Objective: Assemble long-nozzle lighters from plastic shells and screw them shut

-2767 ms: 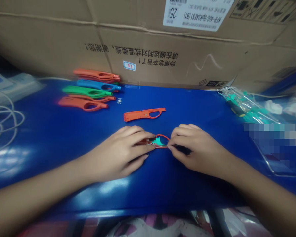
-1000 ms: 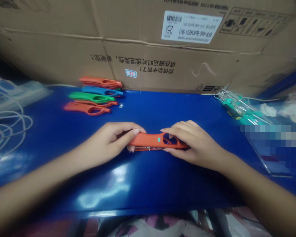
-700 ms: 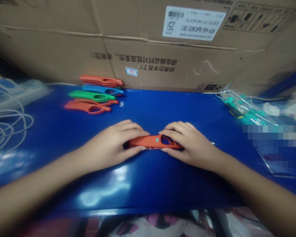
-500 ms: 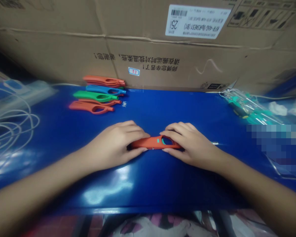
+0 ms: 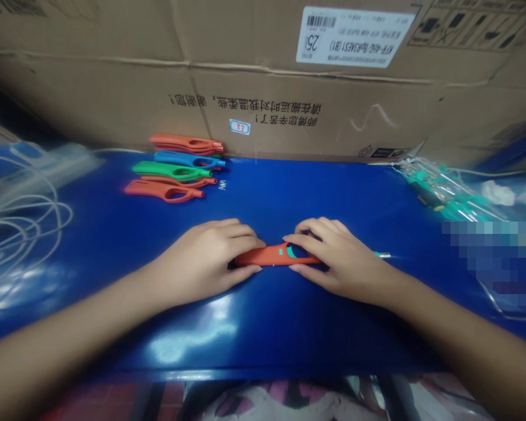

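Note:
An orange utility lighter (image 5: 267, 255) with a green trigger (image 5: 291, 251) inside its finger loop lies crosswise low over the blue table. My left hand (image 5: 208, 254) is closed round its left end, with thumb on the near side and fingers on the far side. My right hand (image 5: 339, 257) grips the loop end between thumb and fingers, hiding much of that end. Beyond the right hand, a metal tip (image 5: 384, 255) with a bit of green sticks out to the right.
Several orange, green and blue lighter casings (image 5: 170, 171) lie at the back left, beside small springs (image 5: 221, 185). A cardboard box (image 5: 263, 82) stands behind. Coiled white cable (image 5: 48, 216) lies left. Green parts with metal rods (image 5: 458, 190) are heaped at the right.
The seam along the lighter's near edge looks narrower than before. Both hands keep their hold almost unmoved, while the view has shifted slightly.

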Action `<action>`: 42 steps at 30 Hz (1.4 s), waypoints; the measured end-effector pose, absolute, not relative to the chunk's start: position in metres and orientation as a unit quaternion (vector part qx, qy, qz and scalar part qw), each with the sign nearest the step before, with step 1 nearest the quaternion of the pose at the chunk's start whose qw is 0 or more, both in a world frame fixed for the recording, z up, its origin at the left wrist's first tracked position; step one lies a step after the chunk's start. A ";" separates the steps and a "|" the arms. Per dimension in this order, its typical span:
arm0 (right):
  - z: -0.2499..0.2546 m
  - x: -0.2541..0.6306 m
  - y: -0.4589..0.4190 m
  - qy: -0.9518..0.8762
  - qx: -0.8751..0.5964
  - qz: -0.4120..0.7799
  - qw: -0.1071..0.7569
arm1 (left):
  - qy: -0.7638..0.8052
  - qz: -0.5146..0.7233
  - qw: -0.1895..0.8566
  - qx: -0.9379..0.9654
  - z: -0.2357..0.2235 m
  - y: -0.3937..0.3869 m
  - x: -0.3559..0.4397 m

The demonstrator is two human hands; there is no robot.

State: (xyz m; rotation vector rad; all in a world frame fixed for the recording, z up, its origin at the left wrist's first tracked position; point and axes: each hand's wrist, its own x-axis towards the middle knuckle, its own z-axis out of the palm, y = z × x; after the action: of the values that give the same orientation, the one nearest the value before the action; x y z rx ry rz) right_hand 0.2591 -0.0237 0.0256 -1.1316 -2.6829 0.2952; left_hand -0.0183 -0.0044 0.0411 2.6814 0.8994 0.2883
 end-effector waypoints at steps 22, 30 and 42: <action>0.024 0.264 -0.025 -0.920 -0.347 0.120 0.135 | 0.266 0.183 0.129 0.938 0.032 -0.009 -0.014; 0.031 0.263 -0.029 -0.919 -0.366 0.103 0.106 | 0.267 0.202 0.161 0.929 0.034 -0.013 -0.012; 0.034 0.266 -0.026 -0.859 -0.425 0.122 0.258 | 0.310 0.259 0.201 0.892 0.034 0.005 -0.016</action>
State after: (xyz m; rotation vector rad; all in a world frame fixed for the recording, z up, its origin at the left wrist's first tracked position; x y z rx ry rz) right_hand 0.2663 -0.0263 0.0336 -1.1514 -2.3296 0.3305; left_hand -0.0163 0.0046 0.0336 2.4935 0.8664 0.7249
